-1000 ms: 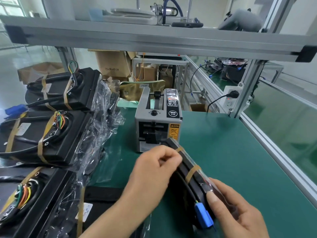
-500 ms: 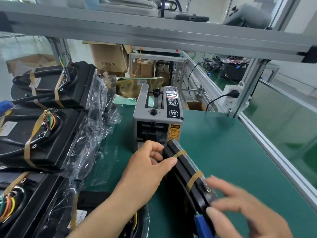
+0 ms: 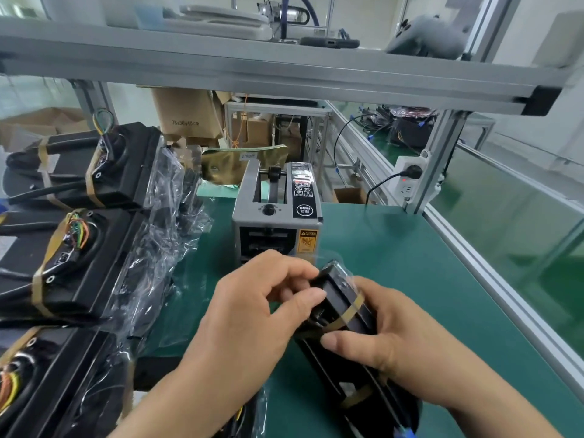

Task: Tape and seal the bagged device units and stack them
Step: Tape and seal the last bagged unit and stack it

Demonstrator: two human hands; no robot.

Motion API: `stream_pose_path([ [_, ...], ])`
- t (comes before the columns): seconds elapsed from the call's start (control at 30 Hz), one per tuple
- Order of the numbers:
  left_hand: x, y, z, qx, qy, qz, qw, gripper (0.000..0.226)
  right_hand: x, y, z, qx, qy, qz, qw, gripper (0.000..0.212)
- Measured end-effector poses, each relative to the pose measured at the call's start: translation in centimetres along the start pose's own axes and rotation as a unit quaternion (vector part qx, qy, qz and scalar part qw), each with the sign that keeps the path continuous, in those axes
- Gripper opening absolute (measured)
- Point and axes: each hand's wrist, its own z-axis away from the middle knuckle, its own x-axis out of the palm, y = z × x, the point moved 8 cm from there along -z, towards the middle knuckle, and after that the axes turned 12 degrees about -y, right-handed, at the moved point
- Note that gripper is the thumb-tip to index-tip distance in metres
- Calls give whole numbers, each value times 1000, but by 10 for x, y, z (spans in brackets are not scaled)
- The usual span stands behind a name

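The right hand (image 3: 395, 336) wraps the middle of the bagged device unit (image 3: 339, 294), with the thumb across its top edge. The left hand (image 3: 252, 311) has its fingers curled, pinching the far end where the clear bag bunches. The unit is tilted on its long edge over the green mat (image 3: 410, 263), just in front of the tape dispenser (image 3: 278, 216).

My worry is that slick film. If either grip loosens, the bunched end could spring open or the unit could slide. I cannot tell whether a strip waits at the dispenser mouth, so I might reach for nothing. To the left, loose bag tails on the stacked units (image 3: 79, 248) could snag.

The unit is a slim black housing under glossy plastic. A blue connector shows at its near end, and two tan tape bands cross it.
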Motion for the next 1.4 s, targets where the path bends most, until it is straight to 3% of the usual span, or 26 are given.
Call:
stream_pose_path([
  [0.13,-2,27,5,49,5,-25,998,15,1,-11,13,-49,26,-21,998,45],
  [0.3,0,30,5,-19,32,132,991,34,7,-29,29,-64,81,69,992,50],
  [0.4,4,27,4,-52,47,164,984,27,11,-31,35,-44,112,125,985,51],
  [0.6,14,25,9,-91,21,86,992,32,10,-15,38,-14,126,74,989,35],
  [0.77,23,16,3,-110,-73,108,985,42,6,-6,36,-9,113,36,993,30],
  [0.83,20,4,-2,-117,-72,165,977,36,-1,-2,37,-2,127,39,991,29],
  [0.9,6,-20,-9,-147,1,192,970,10,-10,0,38,8,139,50,989,29],
  [1.1,-11,-92,-22,-263,119,257,922,21,-29,14,39,40,176,30,983,22],
  [1.27,10,-119,-32,-352,135,403,834,11,-26,18,30,49,185,38,981,26],
  [1.4,15,-120,-42,-363,141,460,798,15,-21,19,25,40,185,38,981,28],
])
